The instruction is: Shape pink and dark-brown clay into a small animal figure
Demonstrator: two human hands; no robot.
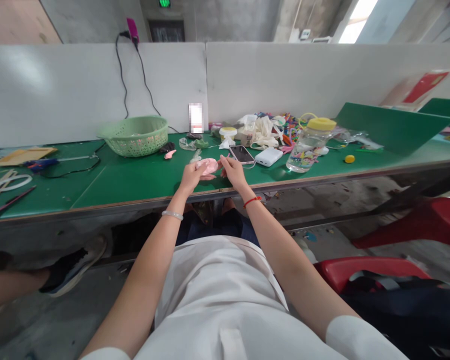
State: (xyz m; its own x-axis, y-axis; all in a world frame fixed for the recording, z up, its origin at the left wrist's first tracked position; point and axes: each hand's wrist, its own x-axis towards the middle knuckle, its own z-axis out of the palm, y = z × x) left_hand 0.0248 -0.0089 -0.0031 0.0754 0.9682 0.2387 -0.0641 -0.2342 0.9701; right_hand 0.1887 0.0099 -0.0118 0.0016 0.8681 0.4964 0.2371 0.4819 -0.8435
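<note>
Within left hand [191,176], pink lump [209,165].

Over by the white partition [78,80] sits a pale-green perforated plastic basket [133,142]; a clear, yellow-lidded jar [303,152] stands beside a white rounded box [269,157].

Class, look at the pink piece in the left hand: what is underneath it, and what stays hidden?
Under the pink piece, fingers of the left hand show, with the green tabletop below. The piece's underside is covered.
</note>
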